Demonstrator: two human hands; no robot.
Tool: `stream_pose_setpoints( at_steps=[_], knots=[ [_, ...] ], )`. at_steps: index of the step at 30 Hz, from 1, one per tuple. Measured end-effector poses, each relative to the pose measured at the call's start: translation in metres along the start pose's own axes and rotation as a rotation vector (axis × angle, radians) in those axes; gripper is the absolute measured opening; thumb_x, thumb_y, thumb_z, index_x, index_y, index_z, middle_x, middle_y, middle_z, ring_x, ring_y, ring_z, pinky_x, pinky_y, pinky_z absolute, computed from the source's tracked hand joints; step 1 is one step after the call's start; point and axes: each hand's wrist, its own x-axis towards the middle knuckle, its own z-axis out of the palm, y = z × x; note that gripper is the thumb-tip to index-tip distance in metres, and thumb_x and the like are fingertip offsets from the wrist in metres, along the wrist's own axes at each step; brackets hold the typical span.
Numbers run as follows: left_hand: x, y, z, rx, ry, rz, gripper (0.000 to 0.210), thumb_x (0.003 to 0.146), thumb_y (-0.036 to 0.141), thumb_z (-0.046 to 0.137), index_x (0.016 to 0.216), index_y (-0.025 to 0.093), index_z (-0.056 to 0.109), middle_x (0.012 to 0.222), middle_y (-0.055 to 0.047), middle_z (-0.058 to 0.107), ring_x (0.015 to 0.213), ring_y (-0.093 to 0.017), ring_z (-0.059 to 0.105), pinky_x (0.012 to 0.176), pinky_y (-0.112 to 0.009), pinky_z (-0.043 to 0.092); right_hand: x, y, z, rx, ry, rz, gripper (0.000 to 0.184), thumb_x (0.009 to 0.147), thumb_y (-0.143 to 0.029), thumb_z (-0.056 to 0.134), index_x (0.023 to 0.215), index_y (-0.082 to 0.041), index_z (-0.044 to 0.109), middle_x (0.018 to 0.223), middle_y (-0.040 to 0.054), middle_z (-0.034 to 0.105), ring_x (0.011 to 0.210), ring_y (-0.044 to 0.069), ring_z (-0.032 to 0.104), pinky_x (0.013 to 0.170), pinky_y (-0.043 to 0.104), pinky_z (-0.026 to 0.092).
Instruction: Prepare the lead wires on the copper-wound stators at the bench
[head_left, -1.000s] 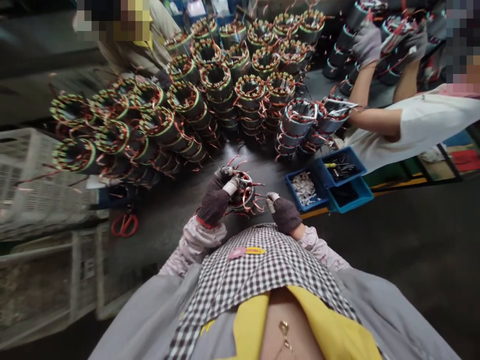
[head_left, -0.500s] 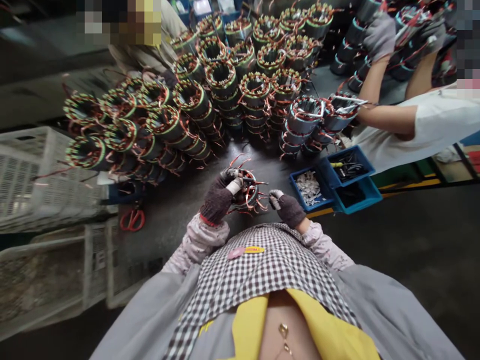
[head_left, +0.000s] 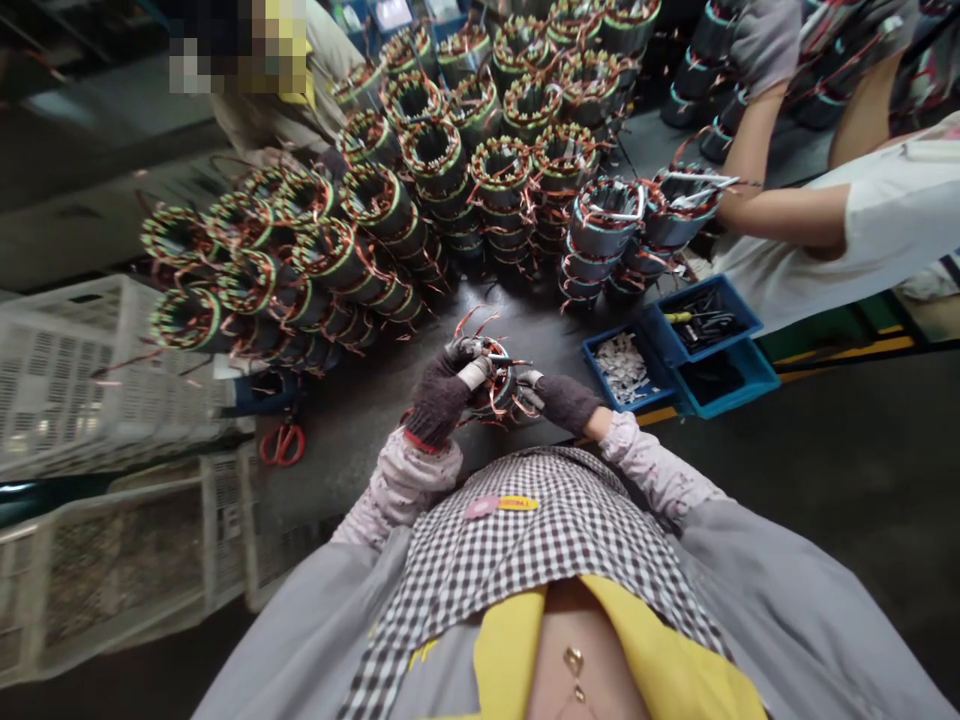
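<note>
A motor stator [head_left: 501, 392], a ring wound with copper wire, stands on the dark worktable in front of me, its loose orange leads sticking out. My left hand [head_left: 452, 385], in a dark glove with pale fingertips, is closed on its left rim. A thin dark lead [head_left: 514, 361] reaches rightward from those fingers across the stator's top. At the stator's right side is my right hand [head_left: 553, 397], gloved alike, its fingers bent together among the wire ends. What they pinch is too small to make out.
Stacked stators [head_left: 439, 160] line the table's back and left. Blue bins [head_left: 630, 368] at right hold white pieces and tools. Red-handled scissors [head_left: 282, 444] lie left, near white plastic crates [head_left: 112, 400]. A co-worker's gloved hand [head_left: 766, 45] works at upper right; another person [head_left: 277, 120] stands upper left.
My right hand has moved left, from apart to the stator's right side. My left hand stays on the stator. The view has shifted slightly.
</note>
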Motion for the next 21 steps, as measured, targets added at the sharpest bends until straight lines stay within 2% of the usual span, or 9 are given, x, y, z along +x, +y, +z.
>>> stream_pose_setpoints(
  at_steps=[3,5,8,10,12,15,18,21],
  knots=[
    [-0.01,0.007,0.008,-0.04,0.02,0.06,0.036,0.065,0.036,0.099,0.082,0.018,0.072,0.086,-0.004,0.076,0.066,-0.016,0.067,0.057,-0.027,0.058,-0.02,-0.006,-0.029,0.186,0.194,-0.008,0.047,0.098,-0.035,0.072,0.141,-0.017,0.064,0.122,0.0145,0.078,0.105,0.026,0.075,0.096,0.037,0.059],
    [-0.016,0.012,0.016,-0.056,-0.018,0.058,0.036,0.066,0.036,0.1,0.082,0.018,0.073,0.09,-0.005,0.077,0.066,-0.015,0.066,0.056,-0.027,0.057,-0.033,-0.023,-0.045,0.367,0.329,-0.076,0.053,0.1,-0.042,0.071,0.148,-0.021,0.06,0.125,0.0114,0.076,0.108,0.025,0.074,0.098,0.039,0.061],
    [-0.021,0.016,0.025,-0.046,-0.1,-0.009,0.036,0.068,0.034,0.1,0.087,0.017,0.075,0.089,-0.006,0.076,0.065,-0.016,0.067,0.056,-0.028,0.058,-0.038,-0.055,-0.057,0.536,0.372,-0.192,0.044,0.1,-0.053,0.072,0.134,-0.026,0.069,0.117,0.0078,0.077,0.107,0.024,0.074,0.097,0.04,0.062],
    [-0.02,0.018,0.024,-0.023,-0.113,-0.041,0.036,0.071,0.034,0.098,0.092,0.017,0.075,0.087,-0.006,0.076,0.066,-0.017,0.068,0.055,-0.028,0.057,-0.035,-0.062,-0.056,0.625,0.405,-0.188,0.037,0.1,-0.056,0.07,0.119,-0.025,0.074,0.111,0.0067,0.076,0.1,0.022,0.074,0.093,0.039,0.063],
    [-0.016,0.018,0.016,-0.04,-0.071,-0.029,0.037,0.075,0.035,0.096,0.099,0.019,0.074,0.09,-0.006,0.076,0.068,-0.017,0.069,0.055,-0.027,0.058,-0.032,-0.049,-0.046,0.729,0.456,-0.102,0.036,0.102,-0.057,0.066,0.115,-0.024,0.073,0.104,0.0053,0.076,0.088,0.019,0.072,0.083,0.036,0.064],
    [-0.011,0.016,0.002,-0.141,0.012,0.015,0.043,0.074,0.034,0.096,0.107,0.023,0.071,0.105,-0.006,0.078,0.081,-0.018,0.075,0.064,-0.027,0.063,-0.029,-0.007,-0.015,0.772,0.44,0.06,0.037,0.1,-0.053,0.066,0.116,-0.021,0.072,0.092,0.0032,0.074,0.075,0.016,0.066,0.075,0.032,0.061],
    [-0.009,0.011,-0.005,-0.153,0.003,-0.014,0.048,0.072,0.032,0.098,0.11,0.023,0.071,0.11,-0.007,0.079,0.088,-0.02,0.077,0.067,-0.027,0.065,-0.026,0.027,0.023,0.661,0.354,0.166,0.027,0.094,-0.04,0.069,0.108,-0.018,0.076,0.089,0.0045,0.074,0.078,0.017,0.066,0.083,0.034,0.06],
    [-0.01,0.007,-0.007,-0.072,0.063,-0.017,0.048,0.068,0.038,0.1,0.104,0.022,0.071,0.095,-0.005,0.079,0.075,-0.019,0.076,0.059,-0.026,0.063,-0.021,0.039,0.048,0.576,0.322,0.205,0.022,0.091,-0.029,0.066,0.105,-0.018,0.079,0.095,0.0066,0.077,0.087,0.02,0.068,0.092,0.036,0.058]
  ],
)
